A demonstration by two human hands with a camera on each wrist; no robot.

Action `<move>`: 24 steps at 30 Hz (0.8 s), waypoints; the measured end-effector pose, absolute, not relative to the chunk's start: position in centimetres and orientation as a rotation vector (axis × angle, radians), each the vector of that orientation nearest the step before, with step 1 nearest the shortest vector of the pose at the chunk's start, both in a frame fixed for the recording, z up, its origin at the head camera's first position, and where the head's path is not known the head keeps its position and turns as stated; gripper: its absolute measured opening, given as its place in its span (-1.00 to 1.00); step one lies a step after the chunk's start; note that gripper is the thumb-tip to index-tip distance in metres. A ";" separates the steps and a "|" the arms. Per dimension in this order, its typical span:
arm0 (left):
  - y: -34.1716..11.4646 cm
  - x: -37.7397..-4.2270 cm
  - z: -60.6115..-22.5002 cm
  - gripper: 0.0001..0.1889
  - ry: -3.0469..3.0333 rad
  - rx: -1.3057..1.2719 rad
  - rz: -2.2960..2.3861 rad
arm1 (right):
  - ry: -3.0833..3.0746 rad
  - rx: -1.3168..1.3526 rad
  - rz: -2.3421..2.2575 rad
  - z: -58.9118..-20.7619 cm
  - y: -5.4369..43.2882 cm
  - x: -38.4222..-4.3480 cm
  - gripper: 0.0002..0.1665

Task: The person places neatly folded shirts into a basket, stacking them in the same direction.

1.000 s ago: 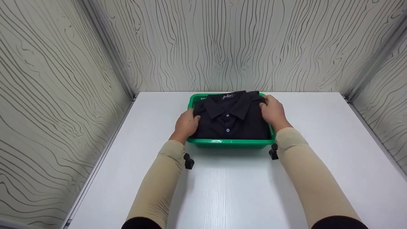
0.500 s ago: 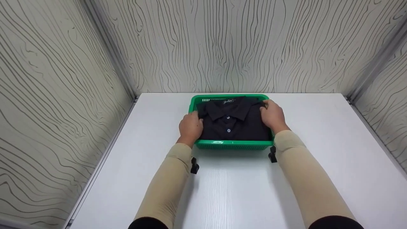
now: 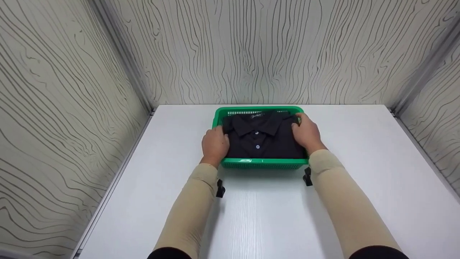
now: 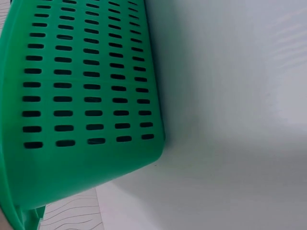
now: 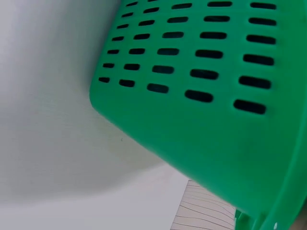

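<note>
A folded black collared shirt point(image 3: 248, 145) lies in a green plastic basket point(image 3: 264, 161), collar toward the far side and white buttons facing up. My left hand point(image 3: 215, 144) grips the shirt's left edge, thumb on the cloth, at the basket's left rim. On the opposite side my right hand point(image 3: 307, 132) holds the shirt's right edge, its thumb also over the fabric. The fingertips of both hands are hidden. Both wrist views show mostly the slotted basket wall point(image 4: 86, 91), also seen on the right point(image 5: 192, 96).
The basket stands on a white table point(image 3: 258, 212), near its back edge. A pale wall with wood-grain lines point(image 3: 230, 54) rises behind, and a similar panel point(image 3: 54, 126) runs along the left. Black wrist mounts point(image 3: 220, 189) hang below the sleeves.
The shirt has sunk lower into the basket, showing more of its back wall. My left hand has shifted slightly right and nearer; the right hand has come down a little with the cloth.
</note>
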State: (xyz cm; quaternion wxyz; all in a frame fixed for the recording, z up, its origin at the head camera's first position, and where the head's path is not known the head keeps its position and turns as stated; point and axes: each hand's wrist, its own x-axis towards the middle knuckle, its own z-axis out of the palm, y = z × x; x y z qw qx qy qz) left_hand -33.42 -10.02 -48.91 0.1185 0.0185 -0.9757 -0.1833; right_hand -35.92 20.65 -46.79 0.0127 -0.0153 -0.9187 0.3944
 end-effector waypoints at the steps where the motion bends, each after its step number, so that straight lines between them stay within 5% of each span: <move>1: -10.0 -33.4 -48.9 -0.65 -2.848 0.049 -0.538 | -2.863 -0.046 1.229 -46.9 20.7 -35.9 -0.36; 24: -12.4 -32.6 -48.8 -0.41 -2.903 -0.012 -0.862 | -2.818 0.230 1.133 -48.7 20.5 -33.4 -0.27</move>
